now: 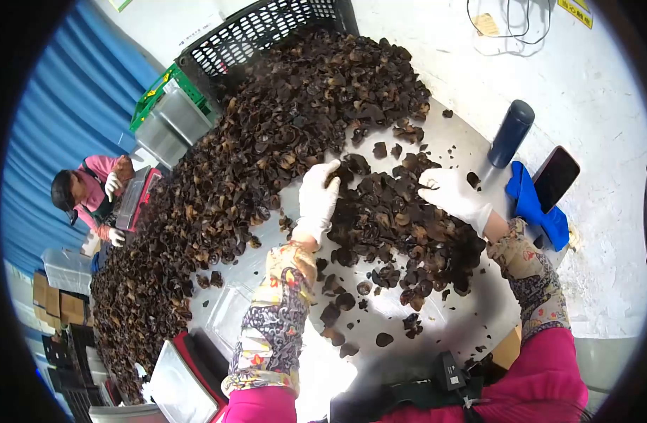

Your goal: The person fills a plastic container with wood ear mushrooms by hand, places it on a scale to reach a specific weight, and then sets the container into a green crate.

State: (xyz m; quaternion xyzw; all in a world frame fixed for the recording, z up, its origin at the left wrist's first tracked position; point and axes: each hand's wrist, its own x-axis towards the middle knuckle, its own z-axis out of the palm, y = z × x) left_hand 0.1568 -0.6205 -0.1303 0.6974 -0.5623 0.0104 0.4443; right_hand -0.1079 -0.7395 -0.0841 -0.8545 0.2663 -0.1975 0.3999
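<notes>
A long heap of dark dried pieces, like wood ear fungus (267, 127), covers much of the metal table (267, 240). A smaller pile (394, 218) lies in front of me. My left hand (318, 196), in a white glove, is at this pile's left edge, thumb and forefinger apart around dark pieces, with nothing clearly gripped. At the pile's upper right is my right hand (454, 195), also white-gloved, its fingers bent together at the pieces; what they hold, if anything, is too small to name.
A black crate (260, 35) stands behind the heap. At the right are a dark bottle (512, 134), a blue cloth (535, 204) and a phone (557, 179). A white-lidded box (182, 384) sits front left. Another person (91, 190) works at the far left.
</notes>
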